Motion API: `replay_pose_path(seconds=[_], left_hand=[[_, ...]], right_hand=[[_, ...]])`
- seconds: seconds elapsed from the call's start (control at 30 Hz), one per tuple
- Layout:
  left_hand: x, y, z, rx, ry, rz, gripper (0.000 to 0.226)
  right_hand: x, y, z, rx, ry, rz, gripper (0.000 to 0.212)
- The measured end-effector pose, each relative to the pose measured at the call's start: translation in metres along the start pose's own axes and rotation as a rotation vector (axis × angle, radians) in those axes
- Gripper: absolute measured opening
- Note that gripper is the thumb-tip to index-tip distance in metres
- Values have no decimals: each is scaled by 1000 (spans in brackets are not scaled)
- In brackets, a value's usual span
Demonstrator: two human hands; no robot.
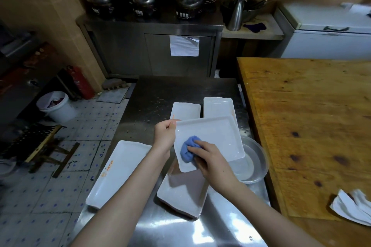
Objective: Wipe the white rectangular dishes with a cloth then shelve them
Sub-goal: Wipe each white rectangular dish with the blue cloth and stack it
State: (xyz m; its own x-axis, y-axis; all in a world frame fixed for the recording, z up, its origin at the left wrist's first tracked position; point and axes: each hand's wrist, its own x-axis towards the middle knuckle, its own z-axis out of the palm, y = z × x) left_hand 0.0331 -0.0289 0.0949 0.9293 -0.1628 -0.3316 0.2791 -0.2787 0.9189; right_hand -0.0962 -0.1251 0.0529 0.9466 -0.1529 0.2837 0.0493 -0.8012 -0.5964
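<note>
Pinching the white dish (216, 136) at its rim, left hand (163, 134) may drop it if right hand (212, 160), gripping blue cloth (187, 150), pushes hard.

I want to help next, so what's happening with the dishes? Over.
Left grip holds white dish by its edge, lifted. Right grip presses blue cloth inside it. Other dishes wait on steel counter; none blocking.
</note>
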Motion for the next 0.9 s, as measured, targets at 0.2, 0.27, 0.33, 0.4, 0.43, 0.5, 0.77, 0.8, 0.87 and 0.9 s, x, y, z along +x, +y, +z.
replay_pose_path(seconds=[0.2,0.27,0.33,0.4,0.43,0.5,0.77,0.8,0.87,0.9], left_hand=[[-6,2,-7,-10,-38,38,26],[-8,3,-7,-16,-47,42,26],[-9,3,-6,-31,-47,41,26],[-10,4,-5,-48,-42,31,27],[-10,4,-4,-56,-42,27,27],[-11,6,0,-74,-46,18,25],[-5,8,11,-114,2,-37,19],[-2,7,10,-111,15,-46,20],[6,6,9,-119,28,-56,22],[10,5,8,-140,34,-62,25]], right_hand=[[-1,39,-34,-13,174,217,31],[-1,51,-43,-17,213,297,32],[0,57,-44,-32,226,312,31],[2,55,-40,-19,244,332,30],[4,52,-36,-3,257,347,30],[11,42,-26,31,259,345,30],[34,-7,7,31,84,77,32],[34,-6,8,28,82,63,31],[32,-2,10,27,56,37,29],[30,1,10,33,32,41,28]])
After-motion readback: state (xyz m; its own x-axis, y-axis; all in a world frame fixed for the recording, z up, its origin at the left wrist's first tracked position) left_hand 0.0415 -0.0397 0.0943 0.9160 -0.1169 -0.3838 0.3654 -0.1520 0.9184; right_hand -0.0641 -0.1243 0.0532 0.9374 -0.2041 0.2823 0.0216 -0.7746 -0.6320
